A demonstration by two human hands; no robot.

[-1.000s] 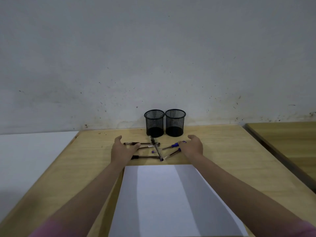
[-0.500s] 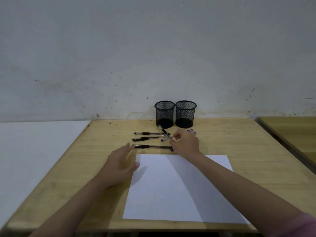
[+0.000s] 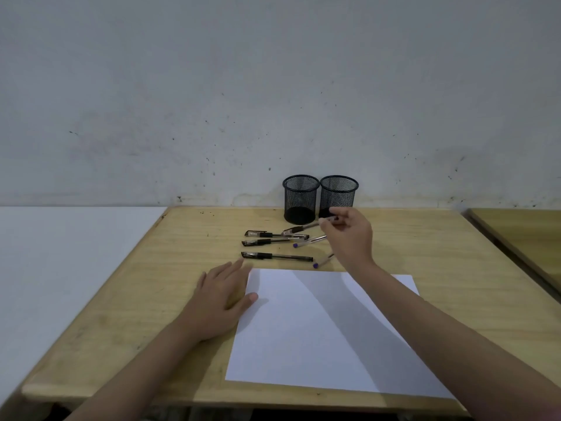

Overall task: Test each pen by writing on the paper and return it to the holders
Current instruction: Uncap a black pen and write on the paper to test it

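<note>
six pens point(image 3: 277, 256), two holders point(image 3: 300, 199), one paper point(image 3: 318, 329)

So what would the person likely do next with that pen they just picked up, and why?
Probably bring the pen down to the paper and scribble a line. The right hand pinches it above the table, the sheet looks blank, and the left hand lies flat at the sheet's edge, as if to steady it. Both holders look empty.

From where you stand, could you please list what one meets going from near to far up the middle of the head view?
Paper → lone black pen → held pen → holders → wall.
</note>
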